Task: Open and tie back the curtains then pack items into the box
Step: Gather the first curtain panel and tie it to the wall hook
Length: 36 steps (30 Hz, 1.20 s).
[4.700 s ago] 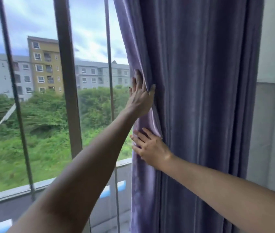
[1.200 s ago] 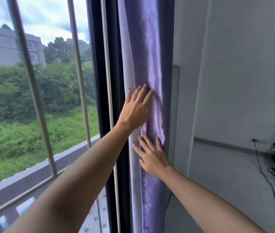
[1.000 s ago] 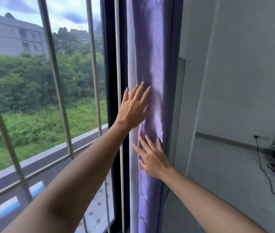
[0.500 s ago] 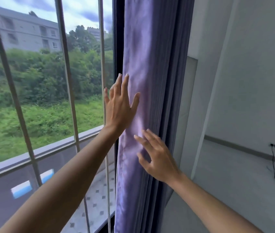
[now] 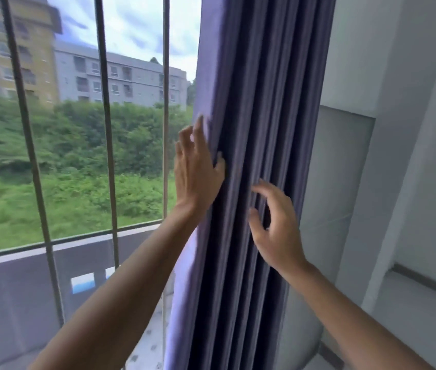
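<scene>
Curtain (image 5: 259, 156), purple and gathered into deep folds, is hanging between the barred window (image 5: 104, 129) and the grey wall (image 5: 398, 129), its top and hem cut off. Left hand (image 5: 196, 166) is pressing its window-side edge with straight fingers, fingertips blurred. Right hand (image 5: 275, 228) is hovering wide by the folds; contact is unclear.

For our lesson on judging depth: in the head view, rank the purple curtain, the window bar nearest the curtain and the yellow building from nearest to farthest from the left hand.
1. Purple curtain: touched by the left hand.
2. Window bar: just left of the hand, at the window.
3. Yellow building: far outside, upper left.
</scene>
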### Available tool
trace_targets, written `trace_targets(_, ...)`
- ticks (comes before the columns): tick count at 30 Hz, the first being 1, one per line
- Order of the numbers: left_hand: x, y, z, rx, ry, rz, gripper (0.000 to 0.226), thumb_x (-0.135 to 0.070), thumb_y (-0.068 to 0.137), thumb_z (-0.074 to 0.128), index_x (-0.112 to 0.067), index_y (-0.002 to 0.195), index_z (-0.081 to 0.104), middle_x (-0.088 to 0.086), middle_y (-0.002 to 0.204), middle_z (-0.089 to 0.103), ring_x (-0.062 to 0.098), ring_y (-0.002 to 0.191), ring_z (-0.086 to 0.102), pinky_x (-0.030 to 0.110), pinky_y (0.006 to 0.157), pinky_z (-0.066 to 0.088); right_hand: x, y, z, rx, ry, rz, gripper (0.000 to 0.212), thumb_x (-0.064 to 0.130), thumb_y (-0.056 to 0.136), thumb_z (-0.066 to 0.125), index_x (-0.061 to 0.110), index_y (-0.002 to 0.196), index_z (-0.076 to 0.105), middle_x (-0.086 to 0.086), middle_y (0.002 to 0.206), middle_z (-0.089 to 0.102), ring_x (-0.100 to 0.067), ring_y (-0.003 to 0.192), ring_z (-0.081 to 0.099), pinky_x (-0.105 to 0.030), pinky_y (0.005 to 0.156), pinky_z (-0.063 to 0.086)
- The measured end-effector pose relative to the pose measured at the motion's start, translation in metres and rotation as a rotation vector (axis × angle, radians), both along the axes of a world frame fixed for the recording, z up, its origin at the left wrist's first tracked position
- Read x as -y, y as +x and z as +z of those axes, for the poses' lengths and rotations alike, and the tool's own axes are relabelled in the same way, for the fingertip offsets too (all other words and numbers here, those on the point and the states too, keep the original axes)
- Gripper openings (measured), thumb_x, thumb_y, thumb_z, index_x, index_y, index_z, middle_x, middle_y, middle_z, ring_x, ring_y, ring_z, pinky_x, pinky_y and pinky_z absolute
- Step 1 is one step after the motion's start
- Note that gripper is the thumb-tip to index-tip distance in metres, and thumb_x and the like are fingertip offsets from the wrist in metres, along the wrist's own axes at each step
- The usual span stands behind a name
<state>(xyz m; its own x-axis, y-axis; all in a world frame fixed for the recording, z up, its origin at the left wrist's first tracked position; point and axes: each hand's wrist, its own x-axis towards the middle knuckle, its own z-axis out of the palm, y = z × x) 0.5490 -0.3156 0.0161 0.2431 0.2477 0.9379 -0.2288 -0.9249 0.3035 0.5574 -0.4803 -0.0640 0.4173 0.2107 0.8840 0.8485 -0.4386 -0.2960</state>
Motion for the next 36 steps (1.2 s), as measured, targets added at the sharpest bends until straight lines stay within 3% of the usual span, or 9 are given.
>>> trace_targets(5, -0.006, -0.004, -0.010, -0.025, -0.165, 0.098, 0.069, 0.002, 0.090, 0.042, -0.011, 0.150, 0.011, 0.023, 0.125, 0.058, 0.030, 0.070, 0.061, 0.021, 0.054, 0.030, 0.002, 0.019, 0.035, -0.021, 0.100, 0.076, 0.044, 0.020, 0.091, 0.060, 0.015, 0.133, 0.046, 0.012, 0.132, 0.046, -0.002, 0.125, 0.041, -0.026, 0.110, 0.035)
trace_targets(8, -0.011, -0.003, -0.011, -0.065, -0.086, 0.219, 0.074, -0.038, 0.094, 0.052, -0.015, 0.149, 0.008, 0.021, 0.110, 0.067, 0.025, 0.052, 0.059, 0.020, 0.044, 0.026, -0.014, 0.032, 0.058, -0.169, 0.165, 0.151, 0.065, 0.032, 0.089, 0.064, 0.018, 0.144, 0.032, 0.006, 0.144, 0.042, -0.007, 0.132, 0.041, -0.030, 0.111, 0.036)
trace_targets(10, -0.011, -0.004, -0.018, -0.117, -0.079, 0.279, 0.084, -0.045, 0.089, 0.059, -0.017, 0.149, 0.008, 0.017, 0.090, 0.071, 0.029, 0.054, 0.061, 0.026, 0.046, 0.032, -0.024, 0.040, 0.064, -0.271, 0.215, 0.226, 0.076, 0.036, 0.086, 0.067, 0.025, 0.147, 0.024, 0.006, 0.146, 0.042, -0.007, 0.132, 0.042, -0.034, 0.109, 0.040)
trace_targets(14, -0.015, -0.011, -0.036, -0.114, -0.159, 0.241, 0.069, -0.029, 0.094, 0.056, -0.015, 0.150, 0.018, 0.012, 0.057, 0.056, 0.028, 0.050, 0.054, 0.030, 0.051, 0.032, -0.033, 0.049, 0.042, -0.498, 0.266, 0.311, 0.084, 0.019, 0.088, 0.067, 0.027, 0.152, 0.012, 0.016, 0.133, 0.045, 0.003, 0.113, 0.047, 0.000, 0.086, 0.041)
trace_targets(19, -0.021, -0.022, -0.045, -0.107, -0.070, 0.154, 0.058, -0.027, 0.099, 0.042, -0.013, 0.150, 0.018, 0.021, 0.063, 0.062, 0.034, 0.050, 0.057, 0.033, 0.045, 0.039, -0.035, 0.060, -0.020, -0.602, 0.151, 0.228, 0.052, 0.000, 0.088, 0.058, 0.015, 0.136, 0.047, 0.009, 0.116, 0.062, -0.007, 0.103, 0.061, 0.006, 0.065, 0.039)
trace_targets(22, -0.018, -0.029, -0.055, -0.175, -0.073, 0.093, 0.067, -0.024, 0.089, 0.064, -0.011, 0.145, 0.028, 0.010, 0.063, 0.057, 0.025, 0.049, 0.050, 0.032, 0.048, 0.040, -0.033, 0.057, -0.056, -0.677, 0.061, 0.130, 0.030, 0.003, 0.088, 0.058, 0.012, 0.116, 0.064, 0.002, 0.102, 0.068, -0.018, 0.097, 0.067, -0.006, 0.066, 0.046)
trace_targets(25, -0.017, -0.032, -0.073, -0.191, -0.172, 0.083, 0.059, -0.012, 0.080, 0.072, -0.010, 0.132, 0.044, 0.006, 0.067, 0.060, 0.016, 0.054, 0.046, 0.020, 0.054, 0.032, -0.032, 0.045, -0.082, -0.734, 0.066, 0.102, 0.023, 0.009, 0.087, 0.063, 0.012, 0.110, 0.068, -0.002, 0.100, 0.071, -0.019, 0.091, 0.068, -0.020, 0.072, 0.052)
trace_targets(30, -0.019, -0.034, -0.082, -0.182, -0.171, 0.041, 0.051, -0.005, 0.093, 0.053, -0.011, 0.142, 0.038, 0.006, 0.059, 0.053, 0.023, 0.048, 0.044, 0.024, 0.052, 0.026, -0.036, 0.025, -0.099, -0.675, 0.100, 0.018, 0.023, 0.010, 0.086, 0.065, 0.009, 0.109, 0.069, -0.003, 0.101, 0.072, -0.018, 0.091, 0.067, -0.011, 0.065, 0.042)
trace_targets(36, -0.031, -0.025, -0.107, -0.382, -0.169, -0.123, 0.046, -0.014, 0.086, 0.065, -0.007, 0.128, 0.047, 0.017, 0.096, 0.068, 0.035, 0.082, 0.064, 0.031, 0.061, 0.041, -0.046, 0.017, -0.114, -0.658, 0.112, 0.017, 0.019, 0.016, 0.092, 0.059, 0.006, 0.107, 0.068, -0.005, 0.095, 0.072, -0.021, 0.089, 0.068, -0.029, 0.076, 0.056)
